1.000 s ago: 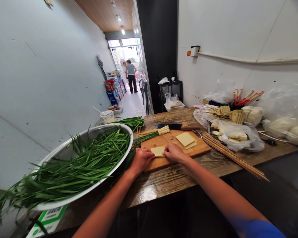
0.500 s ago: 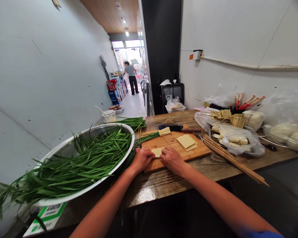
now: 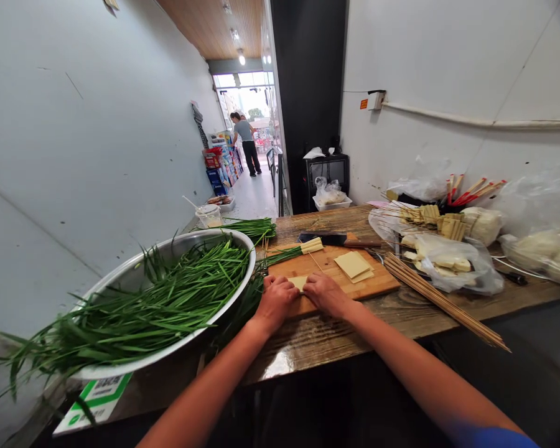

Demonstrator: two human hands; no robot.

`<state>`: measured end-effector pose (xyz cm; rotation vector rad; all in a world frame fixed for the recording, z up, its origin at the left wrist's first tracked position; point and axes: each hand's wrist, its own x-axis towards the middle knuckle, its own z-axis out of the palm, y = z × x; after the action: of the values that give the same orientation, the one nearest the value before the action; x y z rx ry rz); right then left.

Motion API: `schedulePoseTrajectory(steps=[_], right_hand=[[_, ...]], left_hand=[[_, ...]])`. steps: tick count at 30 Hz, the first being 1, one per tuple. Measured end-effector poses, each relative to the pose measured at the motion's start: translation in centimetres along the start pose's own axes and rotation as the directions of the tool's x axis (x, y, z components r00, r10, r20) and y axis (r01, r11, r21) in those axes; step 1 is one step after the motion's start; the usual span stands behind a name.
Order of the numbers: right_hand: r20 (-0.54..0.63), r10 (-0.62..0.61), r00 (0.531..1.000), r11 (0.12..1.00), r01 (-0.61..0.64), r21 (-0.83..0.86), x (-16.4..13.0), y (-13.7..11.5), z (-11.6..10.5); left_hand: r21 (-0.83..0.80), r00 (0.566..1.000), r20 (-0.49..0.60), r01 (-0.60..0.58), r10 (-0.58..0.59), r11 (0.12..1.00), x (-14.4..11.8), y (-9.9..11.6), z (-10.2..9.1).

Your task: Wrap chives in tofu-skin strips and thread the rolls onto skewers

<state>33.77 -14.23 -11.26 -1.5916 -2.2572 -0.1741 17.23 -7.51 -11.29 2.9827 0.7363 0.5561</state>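
pressing down side by side, the left hand and right hand both curl their fingers over a pale yellow tofu-skin sheet at the near edge of the rectangular wooden cutting board — only a small strip of it shows between them, so how it is folded or rolled i cannot tell. further back on the board lie a stack of flat pale yellow sheets and a finished roll with green chive stalks. a black cleaver rests behind. left of the board sits a wide metal basin of long green chives; to the right on the wooden table — a bundle of thin bamboo skewers.
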Motion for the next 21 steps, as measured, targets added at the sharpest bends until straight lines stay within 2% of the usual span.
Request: schedulePoseTrajectory(steps=[5, 9, 12, 15, 17, 21], right_hand=[[0.020, 0.011, 1.000, 0.996, -0.012, 0.088, 0.2, 0.9, 0.0], [0.116, 0.058, 0.992, 0.971, -0.083, 0.224, 0.8, 1.6, -0.4], [0.189, 0.099, 0.977, 0.939, -0.155, 0.307, 1.5, 2.0, -0.8], [0.220, 0.112, 0.969, 0.913, -0.187, 0.362, 1.9, 2.4, -1.1], [0.223, 0.074, 0.972, 0.920, -0.153, 0.361, 2.1, 2.6, -1.1], [0.266, 0.007, 0.964, 0.955, -0.085, 0.283, 2.5, 2.7, -1.3]], left_hand=[[-0.011, 0.997, 0.057, 0.052, -0.052, 0.999, 0.7, 0.3, -1.3], [-0.112, 0.986, 0.114, 0.134, -0.122, 0.985, 1.3, 0.0, -1.8], [-0.147, 0.982, 0.093, 0.176, -0.164, 0.973, 1.1, -0.2, -1.7], [-0.108, 0.992, 0.035, 0.124, -0.121, 0.986, 0.7, 0.1, -1.7], [-0.078, 0.997, 0.015, 0.077, -0.076, 0.994, 0.5, 0.4, -1.8], [-0.071, 0.996, 0.046, 0.076, -0.072, 0.995, 0.8, 0.4, -2.0]])
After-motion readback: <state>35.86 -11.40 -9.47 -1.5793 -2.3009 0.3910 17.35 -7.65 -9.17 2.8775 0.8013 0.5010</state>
